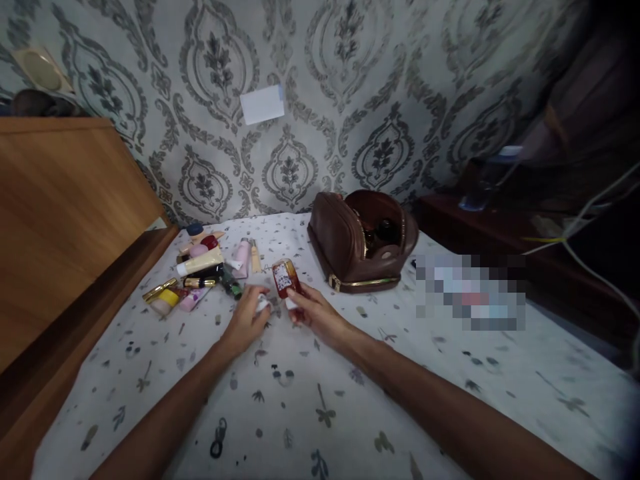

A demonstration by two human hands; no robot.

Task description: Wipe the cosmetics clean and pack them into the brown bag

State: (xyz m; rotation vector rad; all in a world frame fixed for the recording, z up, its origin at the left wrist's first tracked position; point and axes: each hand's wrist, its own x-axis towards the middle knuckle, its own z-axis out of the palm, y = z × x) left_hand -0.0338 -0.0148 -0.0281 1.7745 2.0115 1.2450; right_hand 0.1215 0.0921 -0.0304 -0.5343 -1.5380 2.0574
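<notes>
Glossy red bottle (285,276), gripped

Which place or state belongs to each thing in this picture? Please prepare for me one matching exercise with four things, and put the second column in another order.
1. Red-amber bottle
2. Brown bag
3. White rectangle
4. Cream tube

A. On the patterned wall
B. Among other cosmetics
C. In the right hand
D. Open, with dark contents visible

Right pairs: 1-C, 2-D, 3-A, 4-B

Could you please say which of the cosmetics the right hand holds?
The red bottle with the patterned label; the cream tube lies unheld in the pile.
</notes>
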